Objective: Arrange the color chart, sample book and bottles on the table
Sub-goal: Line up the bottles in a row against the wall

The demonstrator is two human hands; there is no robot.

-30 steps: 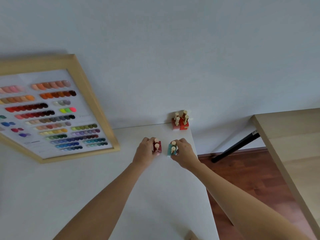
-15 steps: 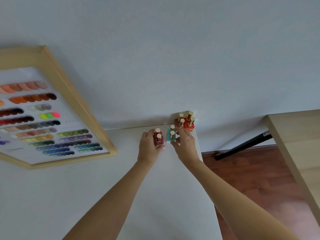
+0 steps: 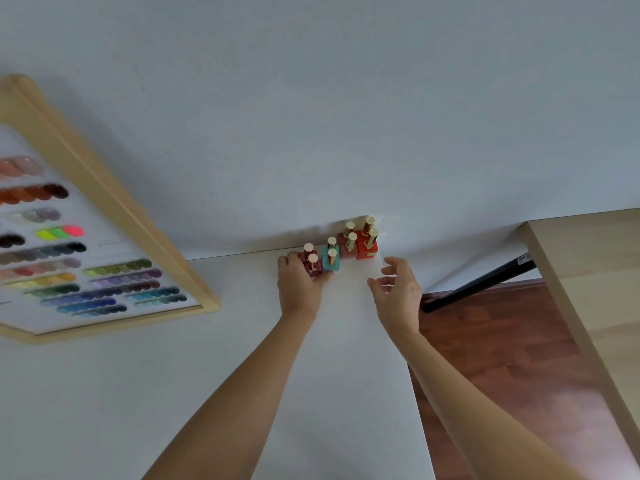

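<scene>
Several small square polish bottles with gold caps stand at the far right corner of the white table [image 3: 207, 393], against the wall. Two dark red bottles [image 3: 312, 266] sit at the left of the row, and my left hand [image 3: 298, 285] is wrapped around them. Two teal bottles [image 3: 330, 259] stand beside them, then a cluster of red bottles [image 3: 366, 249]. My right hand [image 3: 398, 289] hovers open, off the bottles, near the table's right edge. The framed color chart [image 3: 86, 258] leans at the left. No sample book is in view.
The table's right edge drops to a brown wooden floor [image 3: 502, 358]. A light wooden table [image 3: 595, 289] with a black leg [image 3: 485, 282] stands at the right. A pale wall rises directly behind the bottles.
Both hands pushed the dark red and teal bottles back toward the wall, next to the red cluster. My right hand has let go of the teal bottles and drawn back to the right.
</scene>
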